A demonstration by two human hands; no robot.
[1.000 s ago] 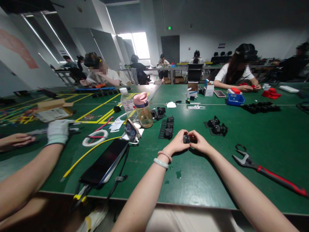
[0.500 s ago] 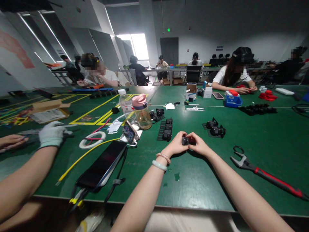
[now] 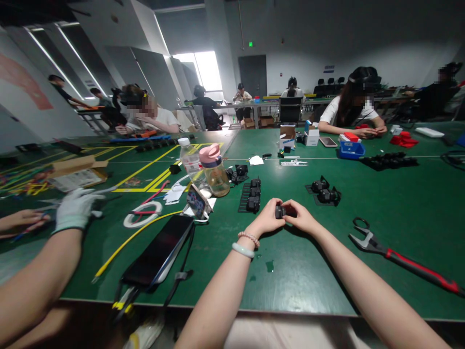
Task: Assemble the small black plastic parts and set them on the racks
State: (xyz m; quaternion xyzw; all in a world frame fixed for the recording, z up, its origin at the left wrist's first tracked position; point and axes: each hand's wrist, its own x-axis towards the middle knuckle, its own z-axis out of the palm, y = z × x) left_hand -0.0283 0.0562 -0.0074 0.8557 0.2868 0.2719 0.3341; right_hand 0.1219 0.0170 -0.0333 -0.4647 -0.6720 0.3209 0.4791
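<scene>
Both my hands meet over the green table (image 3: 301,271), closed around a small black blocky part (image 3: 279,211). My left hand (image 3: 268,216) grips it from the left, and my right hand (image 3: 301,216) has its fingertips against its right side. The fingers hide much of the part, so its exact kind is unclear. Just left of my hands stands a black rack (image 3: 250,195) with several similar blocky parts. Beyond them to the right lies another black cluster (image 3: 325,192).
An adjustable wrench (image 3: 407,261) lies to the right. On the left are a large phone (image 3: 160,252), a yellow cable (image 3: 134,235), a pink-lidded bottle (image 3: 214,174) and a propped small phone (image 3: 198,201). A co-worker's gloved hand (image 3: 74,208) works at far left. A blue bin (image 3: 351,150) stands farther back.
My hands stay together on the black part, with only a slight shift of the fingers. The view has moved a little. The co-worker's gloved hand at left has shifted slightly.
</scene>
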